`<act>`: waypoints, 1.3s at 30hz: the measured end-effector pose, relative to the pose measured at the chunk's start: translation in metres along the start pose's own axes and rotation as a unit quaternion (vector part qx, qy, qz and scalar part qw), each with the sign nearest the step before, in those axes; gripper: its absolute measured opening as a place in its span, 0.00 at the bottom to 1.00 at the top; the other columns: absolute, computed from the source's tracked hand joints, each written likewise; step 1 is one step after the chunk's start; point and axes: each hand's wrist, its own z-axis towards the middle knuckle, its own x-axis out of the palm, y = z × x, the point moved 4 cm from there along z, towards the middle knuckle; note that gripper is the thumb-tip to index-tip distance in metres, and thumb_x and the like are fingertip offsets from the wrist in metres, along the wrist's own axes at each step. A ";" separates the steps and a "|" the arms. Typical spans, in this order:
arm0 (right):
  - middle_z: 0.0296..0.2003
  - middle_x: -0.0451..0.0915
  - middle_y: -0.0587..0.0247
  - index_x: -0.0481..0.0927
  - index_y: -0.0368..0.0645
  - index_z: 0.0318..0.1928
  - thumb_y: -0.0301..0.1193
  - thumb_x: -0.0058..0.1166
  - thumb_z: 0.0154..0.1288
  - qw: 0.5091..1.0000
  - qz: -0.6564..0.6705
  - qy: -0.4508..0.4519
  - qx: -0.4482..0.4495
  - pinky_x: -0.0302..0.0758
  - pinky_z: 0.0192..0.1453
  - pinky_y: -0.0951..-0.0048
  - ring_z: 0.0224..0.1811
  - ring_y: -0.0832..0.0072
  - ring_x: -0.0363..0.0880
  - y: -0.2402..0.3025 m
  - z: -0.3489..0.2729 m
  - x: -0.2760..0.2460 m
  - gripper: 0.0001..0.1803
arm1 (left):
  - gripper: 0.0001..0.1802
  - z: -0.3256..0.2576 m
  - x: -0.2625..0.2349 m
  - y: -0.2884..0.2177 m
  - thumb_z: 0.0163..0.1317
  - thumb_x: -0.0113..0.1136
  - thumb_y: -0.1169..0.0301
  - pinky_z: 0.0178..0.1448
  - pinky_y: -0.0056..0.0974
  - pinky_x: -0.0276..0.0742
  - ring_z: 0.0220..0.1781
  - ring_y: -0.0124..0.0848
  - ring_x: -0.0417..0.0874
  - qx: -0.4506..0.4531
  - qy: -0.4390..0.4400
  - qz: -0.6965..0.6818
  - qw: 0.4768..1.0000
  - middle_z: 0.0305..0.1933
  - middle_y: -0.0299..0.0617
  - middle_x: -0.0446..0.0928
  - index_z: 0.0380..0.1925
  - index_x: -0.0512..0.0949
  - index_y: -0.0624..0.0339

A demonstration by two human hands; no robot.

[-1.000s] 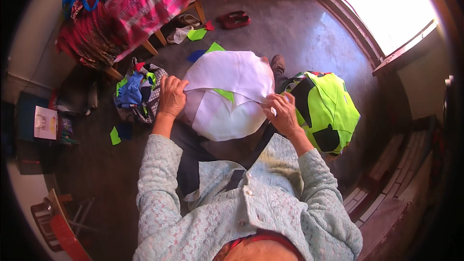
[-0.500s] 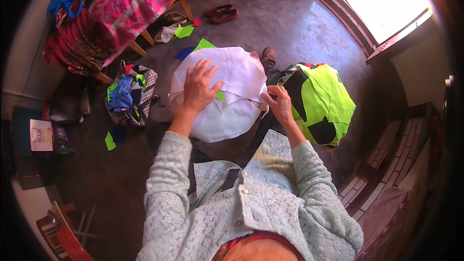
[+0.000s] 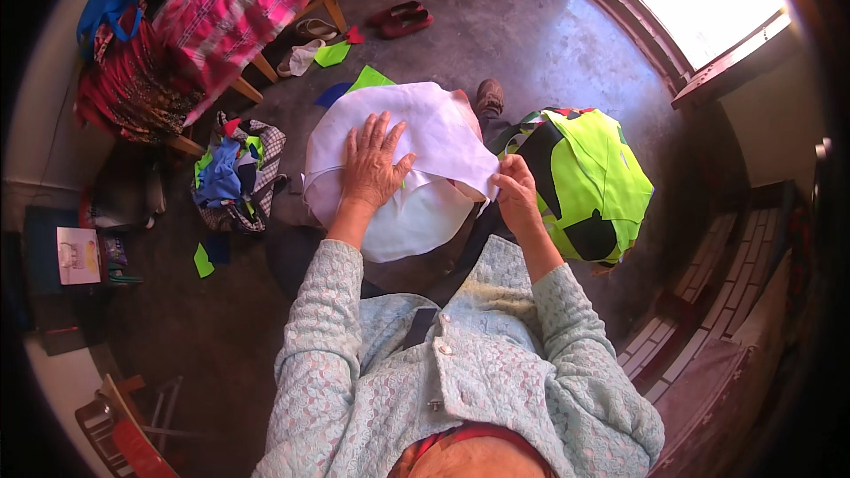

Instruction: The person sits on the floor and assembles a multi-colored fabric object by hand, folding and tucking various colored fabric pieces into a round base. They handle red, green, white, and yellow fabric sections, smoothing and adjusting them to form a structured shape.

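In front of me a white cloth (image 3: 438, 124) lies spread over a rounded form, with a paler bluish-white cloth (image 3: 412, 226) showing on its near side. My left hand (image 3: 374, 164) rests flat on the white cloth, fingers stretched out. A speck of bright green shows beside its thumb. At the right edge, my right hand (image 3: 517, 190) pinches the corner of the white cloth between thumb and fingers. Just beyond that hand stands a rounded bundle covered with neon yellow-green and black cloth (image 3: 606, 173). What supports the white cloth is hidden.
A checked bag of cloth scraps (image 3: 235, 173) sits on the floor at left. Green scraps (image 3: 332, 54) and dark red shoes (image 3: 400, 19) lie at the far side. A pink plaid cloth (image 3: 239, 22) drapes wooden-legged furniture at upper left. A bright doorway (image 3: 695, 0) opens at upper right.
My right hand has drawn the corner of the white cloth out to the right. My left hand has settled flatter on the cloth, a little to the right, covering most of the green patch.
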 end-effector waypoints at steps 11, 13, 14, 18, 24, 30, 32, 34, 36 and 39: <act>0.60 0.71 0.52 0.76 0.43 0.51 0.25 0.63 0.55 0.698 -0.640 -0.123 -0.297 0.71 0.60 0.64 0.61 0.58 0.71 0.067 -0.014 0.025 0.21 | 0.31 0.001 -0.007 -0.004 0.66 0.51 0.48 0.74 0.58 0.51 0.76 0.44 0.57 -0.001 -0.004 -0.004 1.000 0.74 0.44 0.59 0.66 0.68 0.48; 0.67 0.64 0.50 0.74 0.45 0.58 0.28 0.66 0.54 0.718 -0.617 -0.094 -0.308 0.56 0.72 0.57 0.70 0.54 0.61 0.064 -0.007 0.061 0.29 | 0.31 0.001 -0.008 -0.003 0.66 0.51 0.48 0.74 0.58 0.50 0.76 0.44 0.57 -0.002 -0.002 -0.005 1.000 0.74 0.44 0.59 0.66 0.68 0.48; 0.68 0.63 0.50 0.73 0.45 0.61 0.28 0.66 0.53 0.697 -0.628 -0.082 -0.335 0.53 0.73 0.55 0.72 0.54 0.59 0.062 -0.005 0.079 0.32 | 0.31 0.001 -0.008 -0.003 0.66 0.51 0.48 0.74 0.58 0.50 0.76 0.44 0.57 -0.002 -0.002 -0.007 1.000 0.74 0.44 0.59 0.66 0.68 0.48; 0.71 0.60 0.50 0.70 0.50 0.67 0.43 0.66 0.52 0.622 -0.709 0.068 -0.326 0.42 0.76 0.49 0.75 0.56 0.53 0.022 0.010 0.110 0.40 | 0.31 0.001 -0.010 -0.004 0.65 0.51 0.49 0.75 0.59 0.50 0.76 0.44 0.57 -0.007 0.005 -0.009 1.000 0.74 0.44 0.59 0.66 0.67 0.48; 0.71 0.61 0.56 0.69 0.53 0.67 0.51 0.58 0.58 0.601 -0.745 0.128 -0.258 0.43 0.76 0.49 0.75 0.62 0.54 -0.027 0.023 0.088 0.37 | 0.31 0.004 -0.011 -0.008 0.61 0.58 0.53 0.74 0.59 0.50 0.75 0.44 0.58 -0.002 -0.008 -0.016 1.000 0.73 0.45 0.61 0.63 0.70 0.49; 0.71 0.60 0.56 0.67 0.54 0.69 0.51 0.57 0.58 0.585 -0.762 0.143 -0.239 0.42 0.77 0.48 0.76 0.61 0.53 -0.028 0.024 0.090 0.39 | 0.32 0.002 -0.007 -0.003 0.58 0.60 0.55 0.74 0.59 0.51 0.75 0.44 0.59 -0.012 -0.005 -0.005 1.000 0.72 0.43 0.62 0.63 0.70 0.49; 0.71 0.60 0.56 0.66 0.54 0.69 0.53 0.55 0.60 0.585 -0.756 0.139 -0.256 0.41 0.77 0.48 0.76 0.61 0.53 -0.030 0.025 0.088 0.38 | 0.33 0.003 -0.004 0.002 0.58 0.60 0.54 0.75 0.59 0.50 0.75 0.44 0.59 -0.015 0.005 -0.022 1.000 0.73 0.43 0.61 0.64 0.69 0.49; 0.71 0.60 0.56 0.67 0.54 0.69 0.53 0.54 0.60 0.588 -0.753 0.144 -0.259 0.41 0.77 0.48 0.75 0.61 0.54 -0.030 0.026 0.086 0.38 | 0.33 0.010 -0.005 0.007 0.59 0.60 0.51 0.74 0.60 0.50 0.75 0.46 0.58 -0.017 0.044 -0.065 0.997 0.73 0.47 0.61 0.63 0.70 0.51; 0.71 0.60 0.55 0.67 0.53 0.68 0.53 0.54 0.60 0.607 -0.735 0.138 -0.268 0.41 0.76 0.47 0.75 0.60 0.54 -0.030 0.026 0.083 0.38 | 0.33 0.019 -0.010 0.010 0.60 0.60 0.50 0.74 0.60 0.50 0.76 0.47 0.57 -0.018 0.083 -0.116 0.990 0.72 0.50 0.61 0.62 0.71 0.53; 0.69 0.63 0.55 0.71 0.50 0.66 0.53 0.55 0.60 0.602 -0.735 0.124 -0.286 0.44 0.76 0.46 0.75 0.61 0.55 -0.032 0.026 0.080 0.36 | 0.31 0.053 -0.028 -0.005 0.63 0.57 0.50 0.73 0.61 0.50 0.76 0.49 0.57 -0.015 0.033 -0.099 0.994 0.72 0.53 0.61 0.61 0.72 0.56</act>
